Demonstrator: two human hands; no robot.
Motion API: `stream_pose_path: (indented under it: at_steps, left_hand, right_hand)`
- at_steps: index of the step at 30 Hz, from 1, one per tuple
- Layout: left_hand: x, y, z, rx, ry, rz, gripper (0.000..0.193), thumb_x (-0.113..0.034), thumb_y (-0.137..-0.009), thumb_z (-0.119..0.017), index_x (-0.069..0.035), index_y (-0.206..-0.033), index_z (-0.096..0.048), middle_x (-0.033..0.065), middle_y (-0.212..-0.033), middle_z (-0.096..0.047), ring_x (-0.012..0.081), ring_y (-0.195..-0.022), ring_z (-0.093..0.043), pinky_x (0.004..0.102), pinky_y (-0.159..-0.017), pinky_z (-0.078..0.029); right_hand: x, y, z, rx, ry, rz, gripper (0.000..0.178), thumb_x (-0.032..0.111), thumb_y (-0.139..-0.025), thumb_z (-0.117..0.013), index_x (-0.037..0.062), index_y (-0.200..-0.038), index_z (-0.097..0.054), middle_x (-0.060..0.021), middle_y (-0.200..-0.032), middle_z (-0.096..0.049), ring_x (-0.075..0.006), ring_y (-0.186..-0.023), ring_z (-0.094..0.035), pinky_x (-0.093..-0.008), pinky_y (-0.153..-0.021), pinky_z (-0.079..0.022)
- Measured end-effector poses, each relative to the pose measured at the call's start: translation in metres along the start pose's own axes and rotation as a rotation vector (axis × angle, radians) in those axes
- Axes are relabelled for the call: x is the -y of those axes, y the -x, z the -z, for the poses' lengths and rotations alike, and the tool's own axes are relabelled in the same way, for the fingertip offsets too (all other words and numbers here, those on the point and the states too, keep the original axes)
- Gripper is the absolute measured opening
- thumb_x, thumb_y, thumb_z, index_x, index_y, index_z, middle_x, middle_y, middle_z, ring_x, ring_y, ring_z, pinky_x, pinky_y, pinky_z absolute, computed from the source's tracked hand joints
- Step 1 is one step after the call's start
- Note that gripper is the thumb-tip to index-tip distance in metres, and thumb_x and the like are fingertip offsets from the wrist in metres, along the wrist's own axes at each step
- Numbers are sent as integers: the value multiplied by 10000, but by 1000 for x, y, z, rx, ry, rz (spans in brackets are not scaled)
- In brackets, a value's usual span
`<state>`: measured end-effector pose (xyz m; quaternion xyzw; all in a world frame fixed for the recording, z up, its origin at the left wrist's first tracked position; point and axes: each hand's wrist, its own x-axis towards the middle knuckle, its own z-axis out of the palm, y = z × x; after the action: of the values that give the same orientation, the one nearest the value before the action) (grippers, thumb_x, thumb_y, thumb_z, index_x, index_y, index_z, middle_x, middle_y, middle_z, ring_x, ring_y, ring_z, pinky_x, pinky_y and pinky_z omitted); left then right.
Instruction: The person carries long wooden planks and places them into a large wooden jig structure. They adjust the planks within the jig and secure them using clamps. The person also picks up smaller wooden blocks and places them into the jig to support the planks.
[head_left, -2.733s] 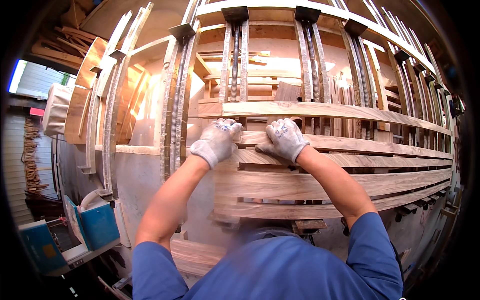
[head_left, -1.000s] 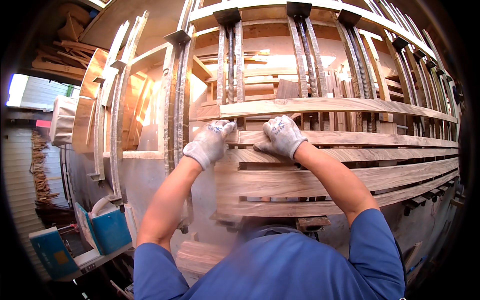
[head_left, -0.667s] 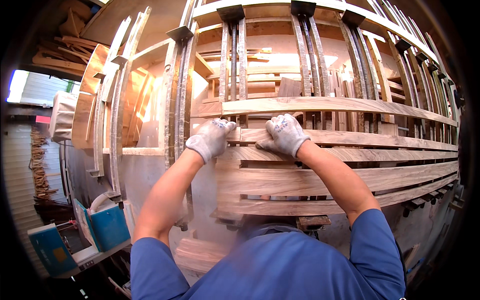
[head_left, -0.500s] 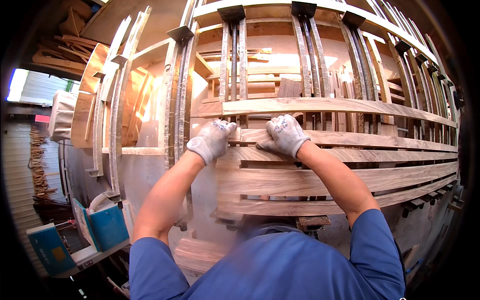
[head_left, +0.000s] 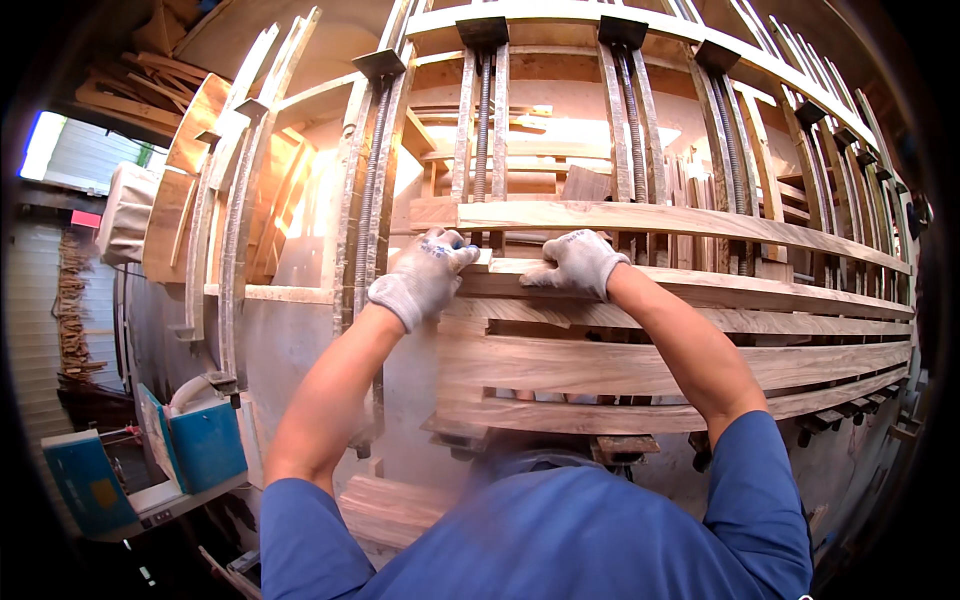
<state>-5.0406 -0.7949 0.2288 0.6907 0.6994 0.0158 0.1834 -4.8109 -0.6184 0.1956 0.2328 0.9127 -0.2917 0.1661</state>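
1. as i watch from close by, the plank point(head_left: 740, 290) lies right at the gloved left hand point(head_left: 422, 272) and right hand point(head_left: 577, 262), its long axis running left to right, across the forearms point(head_left: 335, 400).
2. the left hand is nearer the plank's left end, its fingers bent in there; i cannot tell whether they grip.
3. farther along, the right hand bends its fingers at the top edge, thumb toward the left; its hold is also unclear to me.
4. beyond the fingers runs an upper rail point(head_left: 640, 214), and nearer the body lie more boards point(head_left: 600, 365), roughly parallel.
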Motion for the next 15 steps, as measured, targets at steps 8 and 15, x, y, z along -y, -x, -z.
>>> stream_pose_path:
  at_steps: [8, 15]
  left_hand:
    - [15, -17, 1, 101, 158, 123, 348, -70, -904, -691, -88, -1246, -752, 172, -1205, -768, 358, -1188, -699, 435, -1065, -548]
    - [35, -34, -15, 176, 327, 153, 408, 61, -886, -570, -63, -1215, -777, 167, -1201, -784, 326, -1159, -738, 394, -1066, -561]
  right_hand:
    - [-15, -16, -4, 137, -124, -16, 800, 766, -964, -588, 3, -1045, -818, -254, -1089, -771, -436, -1070, -712, -467, -997, -541]
    - [-24, -29, -15, 204, -179, -76, 804, 785, -973, -563, 30, -1071, -819, -247, -1112, -772, -414, -1084, -717, -469, -995, -534]
